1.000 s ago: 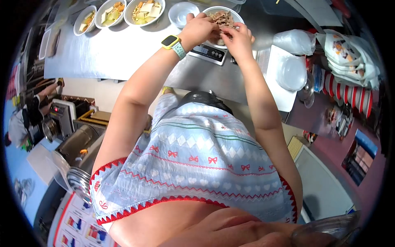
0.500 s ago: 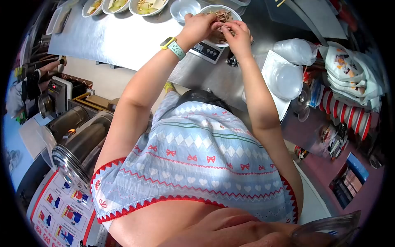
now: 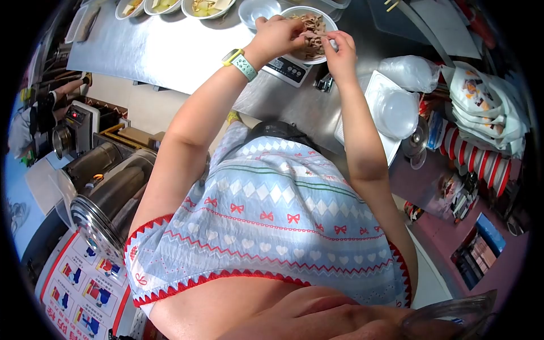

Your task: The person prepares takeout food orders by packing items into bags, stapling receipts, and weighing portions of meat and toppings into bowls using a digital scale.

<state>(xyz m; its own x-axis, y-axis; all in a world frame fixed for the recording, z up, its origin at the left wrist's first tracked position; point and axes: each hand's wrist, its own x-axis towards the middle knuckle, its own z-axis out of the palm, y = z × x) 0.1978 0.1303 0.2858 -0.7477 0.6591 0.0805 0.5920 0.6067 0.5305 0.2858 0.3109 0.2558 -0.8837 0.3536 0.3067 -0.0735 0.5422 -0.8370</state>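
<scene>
A round bowl point(image 3: 335, 24) with sliced brownish-pink meat point(image 3: 313, 44) in it stands on a white kitchen scale point(image 3: 288, 72). My left hand point(image 3: 277, 38), with a watch on its wrist, reaches over the bowl's left side, its fingers closed on the end of a meat slice. At the right rim my right hand point(image 3: 341, 52) pinches the slice's other end, so the meat stretches between both hands. Behind my left hand sits a clear plastic bowl point(image 3: 258, 12).
Several white bowls point(image 3: 207, 9) of food line the far left of the steel table point(image 3: 130, 54). To the right lie a white tray point(image 3: 374, 107) with clear plastic containers point(image 3: 396, 113) and stacked plastic bags point(image 3: 481, 107). Large metal pots point(image 3: 122, 175) stand at left; a person's leg point(image 3: 71, 90) shows beyond.
My hands have moved apart; the right has shifted right toward the bowl's rim. More of the meat now shows between them.
</scene>
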